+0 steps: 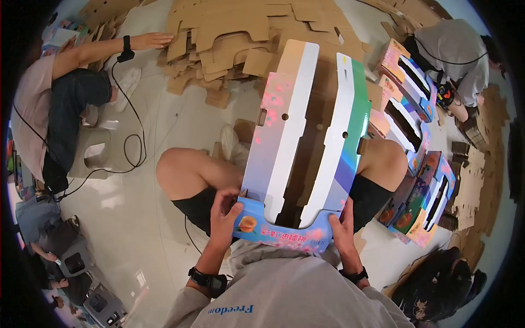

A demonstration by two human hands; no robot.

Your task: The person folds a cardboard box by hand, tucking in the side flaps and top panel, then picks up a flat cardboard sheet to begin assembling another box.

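A printed cardboard fruit box (322, 142) rests in front of me between my knees, its long top slot showing the brown inside. Its near end is blue with a peach picture and pink lettering, while its far end flap (299, 54) stands up. My left hand (223, 214) grips the near left corner, fingers wrapped around the edge by a small brown tab. At the near right corner, my right hand (343, 225) holds the box with the thumb on the blue panel. The fingers behind the panels are partly hidden.
Flat cardboard sheets (229, 44) lie piled ahead. Several folded printed boxes (407, 128) stand at the right, near a person in grey (454, 49). At the left sits another person (65, 104) with an arm stretched out, beside a stool (93, 150) and a black cable (143, 136).
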